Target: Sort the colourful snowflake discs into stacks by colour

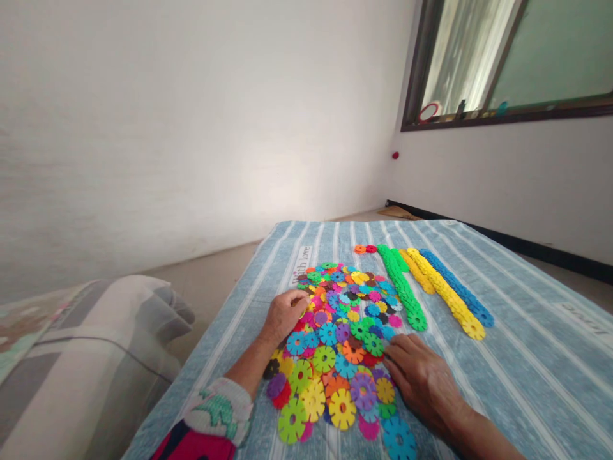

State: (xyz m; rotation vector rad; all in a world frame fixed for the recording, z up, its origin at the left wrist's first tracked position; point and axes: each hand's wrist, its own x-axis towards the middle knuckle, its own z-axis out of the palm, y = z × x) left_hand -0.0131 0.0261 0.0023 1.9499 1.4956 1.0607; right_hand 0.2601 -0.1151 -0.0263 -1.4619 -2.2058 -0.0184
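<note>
A pile of flat, notched plastic snowflake discs (342, 409) in many colours lies on the striped cloth. At the pile's left side is my left hand (287, 313), its fingers drawn together at the tips. A bit of yellow shows by those fingertips, but whether it is held I cannot make out. My right hand (424, 377) rests palm down along the right edge, fingers reaching toward a green disc (373, 345) and thumb a little apart. Beyond it lie overlapping disc rows: a green row (402, 291), a yellow row (445, 291) and a blue row (454, 284).
A shorter orange-yellow row (419, 271) lies between the green and yellow ones. Single orange (360, 249) and red (371, 248) discs sit at the far end. The blue striped cloth (527, 332) covers the surface. Grey fabric (110, 338) bulges at left.
</note>
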